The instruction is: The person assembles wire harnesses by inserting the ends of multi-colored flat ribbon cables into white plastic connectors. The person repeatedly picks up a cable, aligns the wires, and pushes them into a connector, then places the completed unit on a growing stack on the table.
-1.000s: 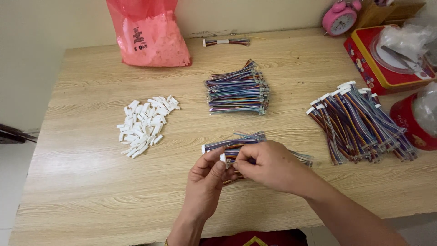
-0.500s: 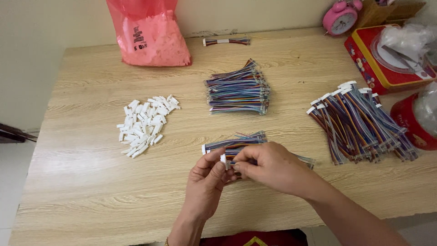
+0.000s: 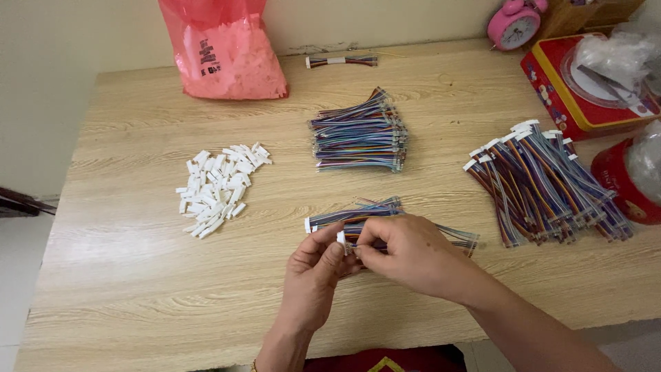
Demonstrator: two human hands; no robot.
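Left hand [image 3: 313, 275] pinches a white plug [image 3: 341, 238]; right hand [image 3: 406, 251] grips a coloured wire strip [image 3: 451, 235] at it, low over the desk [image 3: 138, 289], near front edge. Risk: misaligned pins could bend, since fingers hide the joint

Hands [image 3: 365, 258] barely shifted; white connector [image 3: 341, 238] pinched slightly tighter between fingertips.

- A home worktable set up for piecework: a light wood-grain table [image 3: 138, 275] against a plain cream wall.
- At 12 o'clock, bundles of multicoloured ribbon wires [image 3: 358, 131]; at 9, a heap of small white plastic connectors [image 3: 217, 186].
- Household things at 1 o'clock: a pink round alarm clock [image 3: 513, 24] and a red square tin [image 3: 571, 89].
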